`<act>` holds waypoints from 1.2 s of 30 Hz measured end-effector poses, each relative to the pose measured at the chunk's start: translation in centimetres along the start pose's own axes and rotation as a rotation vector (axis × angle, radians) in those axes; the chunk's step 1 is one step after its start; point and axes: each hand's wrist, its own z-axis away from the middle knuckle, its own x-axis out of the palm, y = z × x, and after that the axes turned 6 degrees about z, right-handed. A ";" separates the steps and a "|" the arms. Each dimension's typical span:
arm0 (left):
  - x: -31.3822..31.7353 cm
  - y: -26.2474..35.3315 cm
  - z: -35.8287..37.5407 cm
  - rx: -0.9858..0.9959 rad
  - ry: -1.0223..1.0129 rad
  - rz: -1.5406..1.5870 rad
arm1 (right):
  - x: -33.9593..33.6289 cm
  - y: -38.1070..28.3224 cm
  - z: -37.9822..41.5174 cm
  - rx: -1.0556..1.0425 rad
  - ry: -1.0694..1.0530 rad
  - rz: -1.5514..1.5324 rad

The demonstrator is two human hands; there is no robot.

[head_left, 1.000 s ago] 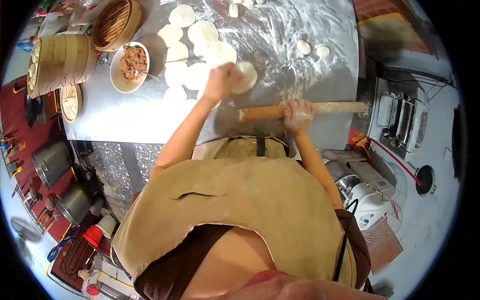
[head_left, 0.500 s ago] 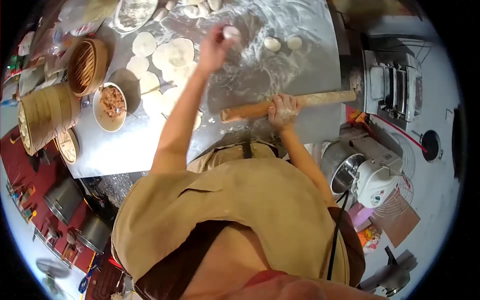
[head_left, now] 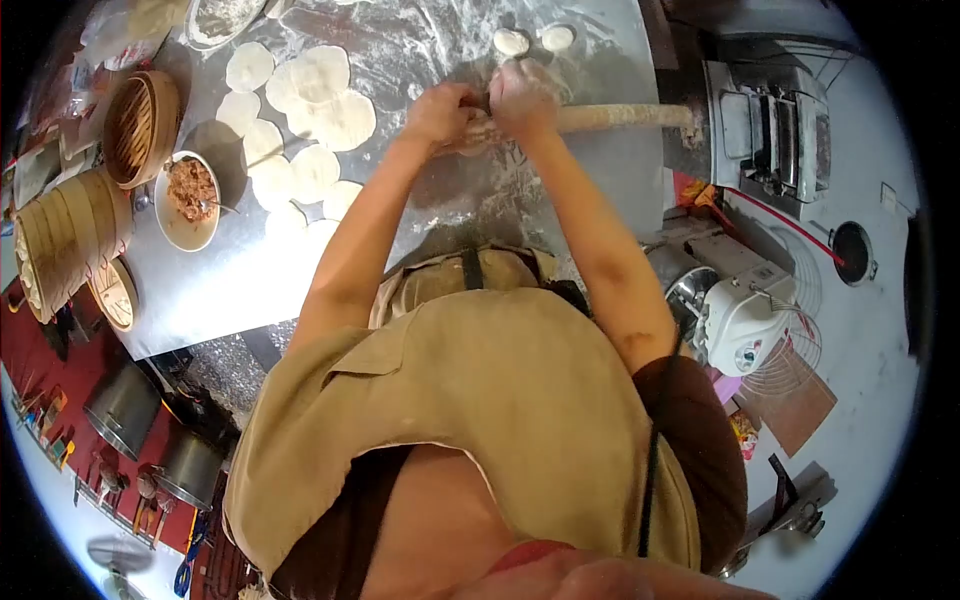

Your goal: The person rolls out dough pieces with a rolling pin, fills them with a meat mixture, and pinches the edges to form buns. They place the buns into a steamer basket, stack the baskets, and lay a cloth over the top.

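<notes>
A floured wooden rolling pin (head_left: pixel 620 118) lies across the steel table in front of me. My right hand (head_left: pixel 524 98), a little blurred, is closed over the pin left of its middle. Close beside it, my left hand (head_left: pixel 440 115) has its fingers curled in at the pin's left part. What those fingers hold is hidden. Two small dough balls (head_left: pixel 511 42) (head_left: pixel 557 38) rest just beyond my right hand. To the left lie several flat round dough wrappers (head_left: pixel 345 120), some overlapping.
A white bowl of meat filling (head_left: pixel 188 235) with a spoon stands at the left, near bamboo steamers (head_left: pixel 140 130). A bowl of flour (head_left: pixel 215 25) sits at the far edge. Right of the table are a roller machine (head_left: pixel 775 135) and a white mixer (head_left: pixel 745 320).
My left hand, which held a dough ball up, has come down beside the right one. My right hand and the rolling pin have moved away from my body; the dough ball is now hidden.
</notes>
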 end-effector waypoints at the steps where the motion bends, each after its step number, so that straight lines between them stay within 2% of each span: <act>1: 0.1 -0.6 1.0 -0.002 0.040 0.099 | 0.0 0.1 1.6 -0.070 0.069 0.040; 3: 0.0 -1.4 2.6 -0.005 0.089 0.197 | -0.2 -0.1 4.6 -0.148 0.142 0.080; 5: 0.2 -1.7 4.0 -0.203 0.030 0.217 | -0.2 -0.1 7.1 -0.101 0.148 0.141; 6: 0.9 -1.6 3.5 -0.176 0.029 0.101 | 1.0 -0.2 4.8 -0.134 0.420 0.233; 7: 0.8 -1.5 3.3 -0.202 0.012 0.114 | 1.5 -0.5 3.8 -0.136 0.386 0.232; 9: -1.6 -0.6 0.4 -0.227 -0.115 -0.055 | 0.8 -1.1 -0.1 0.007 0.131 -0.110; 10: -1.5 -1.7 0.4 -0.178 -0.087 -0.084 | -0.3 -1.4 0.7 -0.141 0.047 0.033; 11: -1.5 -2.3 1.5 -0.176 -0.071 -0.085 | -0.7 -1.1 2.0 -0.153 0.057 0.033; 13: -1.0 -2.4 4.5 -0.348 0.016 0.261 | -0.3 0.1 6.5 -0.292 0.307 0.226; 14: -1.1 -2.1 4.4 -0.350 0.018 0.264 | -0.7 0.2 7.9 -0.264 0.258 0.186; 16: -0.6 -1.2 5.0 -0.248 0.003 0.057 | 0.4 -0.1 4.6 -0.304 0.279 0.252; 17: -0.5 -1.0 4.9 -0.259 -0.005 0.062 | 0.7 -0.7 2.8 -0.346 0.314 0.318; 18: -0.9 -1.0 3.3 -0.222 -0.021 -0.071 | 0.4 -1.8 1.1 -0.231 0.330 0.166; 19: -1.3 -1.3 1.9 -0.184 -0.036 -0.206 | 0.5 -1.5 1.3 -0.237 0.338 0.165; 21: -1.6 -3.4 3.2 -0.148 -0.027 -0.138 | 0.7 -0.7 2.5 -0.434 0.219 0.332; 23: -2.0 -2.8 6.5 -0.318 0.094 0.162 | 0.0 -0.5 6.1 -0.372 0.275 0.240; 25: -1.7 -2.3 6.2 -0.297 0.083 0.106 | 0.0 -0.6 7.9 -0.287 0.293 0.103; 28: -1.0 -2.4 4.7 -0.270 0.029 -0.002 | 3.9 -1.8 1.0 -0.199 0.244 0.041; 31: -2.9 -3.3 4.5 -0.234 -0.027 -0.054 | 3.3 -1.9 1.4 -0.287 0.202 0.136; 33: -2.6 -4.2 7.9 -0.360 0.166 0.131 | 1.2 -0.9 6.2 -0.310 0.221 0.169; 35: -2.5 -4.4 9.7 -0.404 0.181 0.204 | -0.6 -0.8 9.6 -0.325 0.260 0.027; 36: -2.1 -4.5 10.4 -0.445 0.193 0.275 | -0.8 -1.5 8.7 -0.318 0.238 0.083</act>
